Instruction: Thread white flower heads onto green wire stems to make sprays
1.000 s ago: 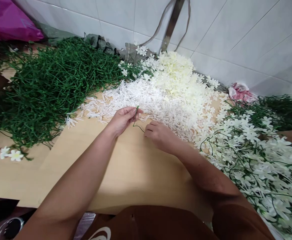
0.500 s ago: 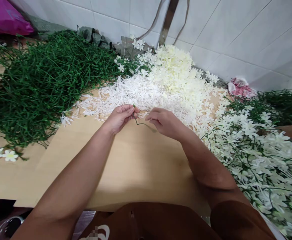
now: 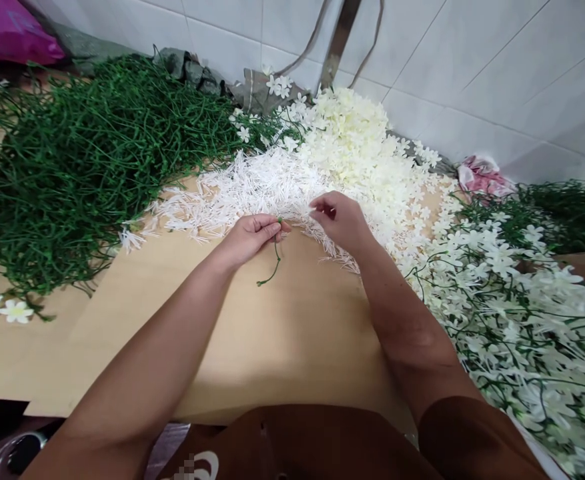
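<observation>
My left hand pinches a thin green artificial flower stem near its top. The stem's lower end curves down over the board. To the right, my right hand is above the edge of a pile of white stamen strands, thumb and forefinger brought together. Whatever may be between those fingertips is too small to make out against the white pile. Just behind my right hand lies a heap of pale yellow-white flower heads.
A large heap of green stems fills the left. Assembled white flowers on stems crowd the right side. The tan board lies before me, against a tiled wall. A pink bag is at the far left.
My right hand has moved up and away from the stem, over the white strands. The stem now hangs down from my left hand, which has shifted slightly right.
</observation>
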Tool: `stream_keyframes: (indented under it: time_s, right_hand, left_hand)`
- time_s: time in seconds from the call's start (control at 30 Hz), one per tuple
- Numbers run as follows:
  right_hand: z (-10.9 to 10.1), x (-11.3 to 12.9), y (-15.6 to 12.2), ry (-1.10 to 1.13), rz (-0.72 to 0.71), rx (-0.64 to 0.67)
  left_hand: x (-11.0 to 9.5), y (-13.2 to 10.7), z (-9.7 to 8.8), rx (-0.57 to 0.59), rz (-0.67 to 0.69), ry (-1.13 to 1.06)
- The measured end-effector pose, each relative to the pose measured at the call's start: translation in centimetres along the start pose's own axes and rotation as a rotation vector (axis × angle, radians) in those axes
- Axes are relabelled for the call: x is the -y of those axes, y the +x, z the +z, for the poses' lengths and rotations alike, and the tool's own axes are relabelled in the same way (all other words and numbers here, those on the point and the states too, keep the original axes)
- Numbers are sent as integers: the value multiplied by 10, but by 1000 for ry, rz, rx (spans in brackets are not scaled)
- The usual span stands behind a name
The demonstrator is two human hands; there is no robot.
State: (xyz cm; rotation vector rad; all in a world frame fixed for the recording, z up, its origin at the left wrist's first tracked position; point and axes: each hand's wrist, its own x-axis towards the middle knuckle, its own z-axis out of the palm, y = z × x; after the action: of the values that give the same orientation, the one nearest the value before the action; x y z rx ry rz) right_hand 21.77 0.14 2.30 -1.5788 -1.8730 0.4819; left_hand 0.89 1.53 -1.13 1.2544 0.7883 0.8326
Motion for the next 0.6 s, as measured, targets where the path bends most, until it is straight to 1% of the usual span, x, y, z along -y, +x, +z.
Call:
stream_keyframes:
  time_s: [0.07,0.13,0.23,0.3,0.47,0.53,0.6]
  right_hand:
    - [-8,-4,2,32,86,-49]
    - [-11,-6,2,-22,127,-50]
    - [-12,-5,2,-153,70,-36]
    - [-12,-4,2,-201,20,-53]
    - [-12,-8,3,-202,-46,-75]
    - [-12,-9,4,-206,-47,-80]
    - [-15,-8,4,-211,-14,-87]
  left_hand:
    - [0,-1,1,1,8,21]
    - [-1,-1,2,-10,10,16]
    - [-3,-1,4,-5,-43,-33]
    - [-6,0,6,-3,-86,-71]
    - [-9,1,8,-30,-106,-85]
    - [-9,1,8,-32,-101,-71]
    - [-9,0,9,-43,-84,-44]
